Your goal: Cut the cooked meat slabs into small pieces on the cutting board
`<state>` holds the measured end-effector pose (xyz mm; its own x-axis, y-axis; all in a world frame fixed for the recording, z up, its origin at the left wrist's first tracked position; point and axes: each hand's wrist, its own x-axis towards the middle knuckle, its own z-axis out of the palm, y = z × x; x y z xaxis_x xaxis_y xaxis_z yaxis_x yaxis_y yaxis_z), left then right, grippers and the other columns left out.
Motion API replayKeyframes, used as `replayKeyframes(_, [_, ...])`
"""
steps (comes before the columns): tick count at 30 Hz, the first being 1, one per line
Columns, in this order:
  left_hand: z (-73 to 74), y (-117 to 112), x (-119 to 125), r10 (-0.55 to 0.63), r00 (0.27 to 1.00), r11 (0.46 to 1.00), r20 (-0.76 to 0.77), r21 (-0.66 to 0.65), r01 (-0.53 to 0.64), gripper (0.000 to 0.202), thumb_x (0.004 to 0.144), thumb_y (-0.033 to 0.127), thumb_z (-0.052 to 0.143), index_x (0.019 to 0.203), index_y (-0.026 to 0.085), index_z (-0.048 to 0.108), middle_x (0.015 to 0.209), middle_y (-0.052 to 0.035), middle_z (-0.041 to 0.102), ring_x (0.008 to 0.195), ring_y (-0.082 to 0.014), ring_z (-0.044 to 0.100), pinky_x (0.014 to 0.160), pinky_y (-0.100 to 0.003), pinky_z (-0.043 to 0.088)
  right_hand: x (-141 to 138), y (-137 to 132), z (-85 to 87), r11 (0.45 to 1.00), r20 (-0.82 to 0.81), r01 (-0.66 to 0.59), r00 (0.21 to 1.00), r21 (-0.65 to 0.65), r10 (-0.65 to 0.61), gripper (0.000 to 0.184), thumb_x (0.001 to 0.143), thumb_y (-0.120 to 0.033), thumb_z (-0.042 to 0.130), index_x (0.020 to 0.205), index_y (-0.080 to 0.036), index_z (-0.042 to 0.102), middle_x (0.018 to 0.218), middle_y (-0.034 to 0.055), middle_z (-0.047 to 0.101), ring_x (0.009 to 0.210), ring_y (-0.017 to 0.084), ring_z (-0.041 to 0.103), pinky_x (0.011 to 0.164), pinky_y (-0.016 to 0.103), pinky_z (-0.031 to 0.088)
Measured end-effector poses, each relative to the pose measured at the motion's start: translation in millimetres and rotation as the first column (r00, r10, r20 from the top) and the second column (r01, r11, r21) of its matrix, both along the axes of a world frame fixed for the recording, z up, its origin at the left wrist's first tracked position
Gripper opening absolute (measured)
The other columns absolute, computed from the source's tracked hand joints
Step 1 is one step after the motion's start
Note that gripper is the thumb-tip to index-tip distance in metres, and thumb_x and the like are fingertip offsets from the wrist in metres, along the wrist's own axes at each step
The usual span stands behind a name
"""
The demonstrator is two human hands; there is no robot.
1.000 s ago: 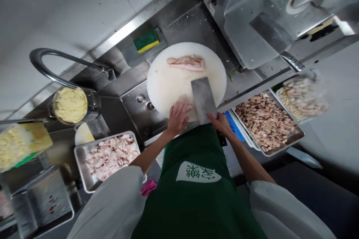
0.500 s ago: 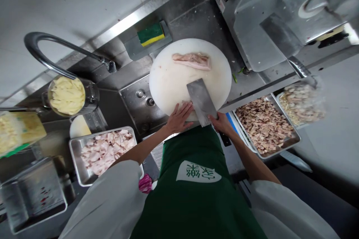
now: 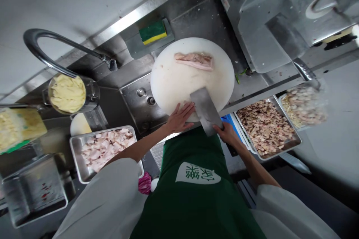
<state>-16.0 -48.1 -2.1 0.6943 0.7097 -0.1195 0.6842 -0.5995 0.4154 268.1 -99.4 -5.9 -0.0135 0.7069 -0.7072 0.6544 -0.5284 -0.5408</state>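
Observation:
My right hand point(image 3: 227, 133) is closed around the grip of a broad rectangular cleaver point(image 3: 206, 110), whose blade reaches over the near edge of a round white cutting board point(image 3: 165, 82). Close to the blade's left side, my left hand point(image 3: 181, 117) lies flat with its fingers stretched out at the board's near rim. Something pale, perhaps meat, shows at its fingertips, mostly hidden by the hand. A strip of raw pork point(image 3: 194, 61) with a pale fatty edge rests on the far half of the board.
A sink point(image 3: 134, 93) and curved faucet point(image 3: 53, 35) are to the left. Trays hold pale sliced meat point(image 3: 108, 147) and chopped browner meat point(image 3: 265, 127). A green-and-yellow sponge point(image 3: 153, 33) sits behind the board. At right stands a metal machine point(image 3: 260, 41), with another cleaver point(image 3: 286, 37) on it.
My right hand and the cleaver have moved back toward my body and slightly right. My left hand stays almost where it was. The whole view has shifted a little.

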Motion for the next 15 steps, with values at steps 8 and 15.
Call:
replayKeyframes(8, [2.9, 3.5, -7.2, -0.038, 0.993, 0.998, -0.111, 0.044, 0.043, 0.08, 0.096, 0.062, 0.03, 0.156, 0.014, 0.007, 0.161, -0.0123, 0.02, 0.151, -0.028, 0.017, 0.124, -0.052, 0.005, -22.3, 15.4, -1.6, 0.992, 0.119, -0.057, 0.992, 0.112, 0.043, 0.035, 0.087, -0.052, 0.052, 0.083, -0.017, 0.059, 0.072, 0.0076, 0.065, 0.066, 0.017, 0.058, 0.055, 0.025, 0.034])
replayKeyframes(15, [0.8, 6.1, -15.9, -0.073, 0.991, 0.995, -0.11, 0.053, 0.079, 0.085, 0.094, 0.065, 0.032, 0.156, 0.014, 0.005, 0.16, -0.0125, 0.022, 0.151, -0.0292, 0.018, 0.124, -0.053, 0.009, -23.1, -0.3, -2.0, 0.997, 0.114, -0.02, 0.993, 0.069, 0.012, 0.038, 0.085, -0.055, 0.053, 0.075, -0.019, 0.057, 0.062, 0.0041, 0.059, 0.059, 0.017, 0.055, 0.051, 0.026, 0.032])
